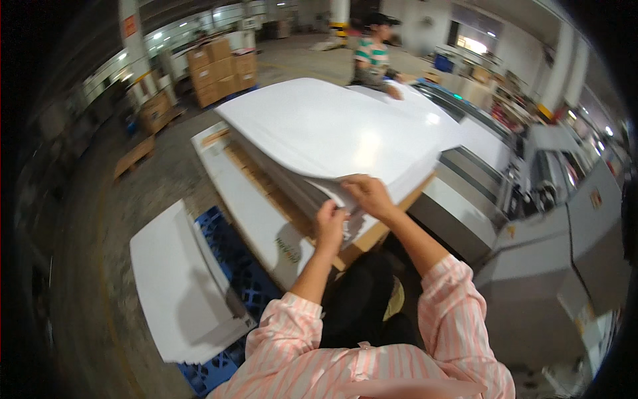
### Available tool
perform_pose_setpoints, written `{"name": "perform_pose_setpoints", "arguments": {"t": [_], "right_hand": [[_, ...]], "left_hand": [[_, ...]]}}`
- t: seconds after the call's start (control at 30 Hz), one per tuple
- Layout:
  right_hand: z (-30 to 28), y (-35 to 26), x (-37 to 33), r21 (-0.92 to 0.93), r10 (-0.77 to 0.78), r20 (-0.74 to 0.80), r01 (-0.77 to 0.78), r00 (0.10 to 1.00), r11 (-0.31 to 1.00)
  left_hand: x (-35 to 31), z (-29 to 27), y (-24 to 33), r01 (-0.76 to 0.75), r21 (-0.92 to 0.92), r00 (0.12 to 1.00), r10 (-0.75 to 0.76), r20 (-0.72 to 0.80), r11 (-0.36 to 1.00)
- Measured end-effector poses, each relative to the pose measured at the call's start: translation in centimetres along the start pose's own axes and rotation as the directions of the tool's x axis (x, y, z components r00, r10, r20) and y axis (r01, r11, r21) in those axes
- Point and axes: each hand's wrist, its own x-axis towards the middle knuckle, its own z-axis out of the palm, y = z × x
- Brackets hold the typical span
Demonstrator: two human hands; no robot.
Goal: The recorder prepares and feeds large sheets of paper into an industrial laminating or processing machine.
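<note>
A tall stack of large white sheets (pixel 319 126) lies in front of me, its upper sheets bowed up along the left edge. My right hand (pixel 369 194) is closed on the near corner of the upper sheets, fingers over the top. Just left of it and lower, my left hand (pixel 329 226) is curled at the same corner, with its fingers closed against the sheet edges. What exactly lies between the left fingers is partly hidden. Both forearms reach forward in striped pink sleeves.
To the left, a smaller pile of white sheets (pixel 176 286) rests on a blue plastic pallet (pixel 232 253). A long pale board (pixel 249 216) runs beside the stack. Grey machinery (pixel 531 306) stands at right. A co-worker (pixel 372 56) is at the far side; cardboard boxes (pixel 219 70) stand behind.
</note>
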Motion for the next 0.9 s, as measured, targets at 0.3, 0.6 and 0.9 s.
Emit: {"name": "perform_pose_setpoints", "arguments": {"t": [0.3,0.6,0.9], "right_hand": [[-0.4,2.1,-0.8,-0.171,-0.477,0.002,0.470,0.879,0.866],[-0.6,-0.7,1.2,0.548,0.163,-0.251,0.002,0.954,0.837],[0.6,2.9,-1.0,-0.232,-0.371,-0.001,0.360,0.929,0.904]], "left_hand": [[0.3,0.2,1.4,0.095,-0.172,0.995,-0.093,0.017,0.981],[0.4,-0.7,-0.1,0.017,0.056,0.998,-0.014,-0.056,0.998],[-1.0,1.2,1.1,-0.021,-0.081,0.994,0.012,-0.110,0.997]]}}
